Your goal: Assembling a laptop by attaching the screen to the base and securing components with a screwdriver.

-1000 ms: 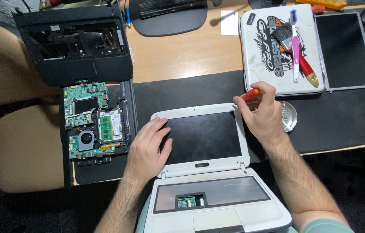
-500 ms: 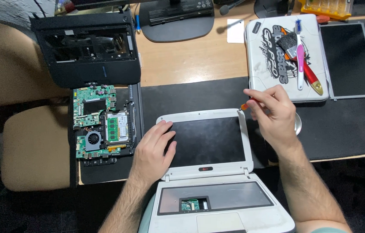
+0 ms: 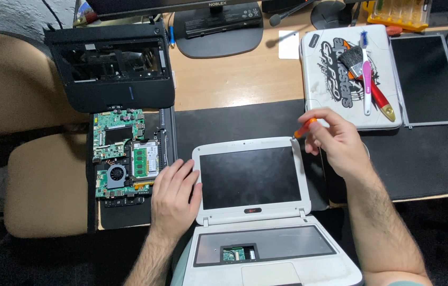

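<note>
A small white laptop (image 3: pixel 250 180) lies opened flat on a black desk mat (image 3: pixel 234 119), its keyboard removed and a patch of green board showing in the empty bay. The left hand (image 3: pixel 173 198) rests with fingers loose and spread against the left edge of the screen frame, while the right hand (image 3: pixel 335 140) pinches an orange-handled screwdriver (image 3: pixel 304 128) at the frame's upper right corner. A bare green circuit board (image 3: pixel 123 153) and an empty black laptop shell (image 3: pixel 112 66) lie to the left; a white laptop lid (image 3: pixel 330 79) carrying brushes sits near the right hand.
</note>
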